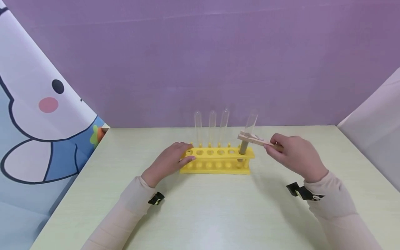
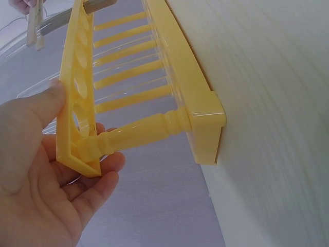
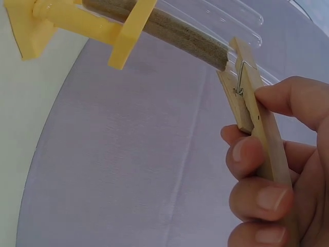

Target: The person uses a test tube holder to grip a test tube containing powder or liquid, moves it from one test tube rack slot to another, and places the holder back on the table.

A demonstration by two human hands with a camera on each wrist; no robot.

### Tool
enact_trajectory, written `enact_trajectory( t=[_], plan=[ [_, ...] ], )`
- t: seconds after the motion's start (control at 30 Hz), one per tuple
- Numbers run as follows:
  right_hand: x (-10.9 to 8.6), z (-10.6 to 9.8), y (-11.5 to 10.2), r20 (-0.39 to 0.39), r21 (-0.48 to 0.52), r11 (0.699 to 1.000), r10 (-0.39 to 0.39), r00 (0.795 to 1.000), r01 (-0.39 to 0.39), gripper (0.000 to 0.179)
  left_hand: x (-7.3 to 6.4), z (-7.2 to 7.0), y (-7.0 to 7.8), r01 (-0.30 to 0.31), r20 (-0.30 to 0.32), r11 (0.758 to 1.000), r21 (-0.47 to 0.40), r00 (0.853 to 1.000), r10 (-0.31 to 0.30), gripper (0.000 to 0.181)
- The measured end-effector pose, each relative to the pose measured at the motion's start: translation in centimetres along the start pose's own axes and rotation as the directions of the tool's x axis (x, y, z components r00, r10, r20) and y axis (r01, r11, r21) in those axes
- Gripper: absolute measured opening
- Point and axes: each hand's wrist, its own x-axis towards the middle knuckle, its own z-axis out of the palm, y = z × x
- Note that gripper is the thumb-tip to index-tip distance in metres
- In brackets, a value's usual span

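A yellow test tube rack (image 1: 215, 171) stands on the table. My left hand (image 1: 167, 161) grips its left end, with the thumb on one face of the upper plate and fingers curled behind it in the left wrist view. At the rack's right end, a glass test tube (image 3: 190, 43) with grey-brown material in its lower part passes through the last hole, slightly tilted. A wooden test tube holder (image 3: 267, 128) clasps this tube above the material. My right hand (image 1: 298, 154) holds the holder's handle, thumb on one side and fingers wrapped around the other.
Three clear test tubes, among them the leftmost tube (image 1: 198, 125), stand rounded end up on pegs at the rack's back. A purple backdrop (image 1: 200, 69) rises behind the pale table (image 1: 215, 211). A cartoon-printed cloth (image 1: 31, 132) hangs at the left.
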Motion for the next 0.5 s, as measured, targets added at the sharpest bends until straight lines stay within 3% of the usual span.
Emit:
enact_trajectory(
  t=[0.5],
  plan=[
    [-0.4, 0.49, 0.05, 0.012, 0.002, 1.0, 0.005, 1.0, -0.005, 0.012, -0.04, -0.15, 0.16, -0.005, 0.0, 1.0, 0.007, 1.0, 0.005, 0.047]
  ],
)
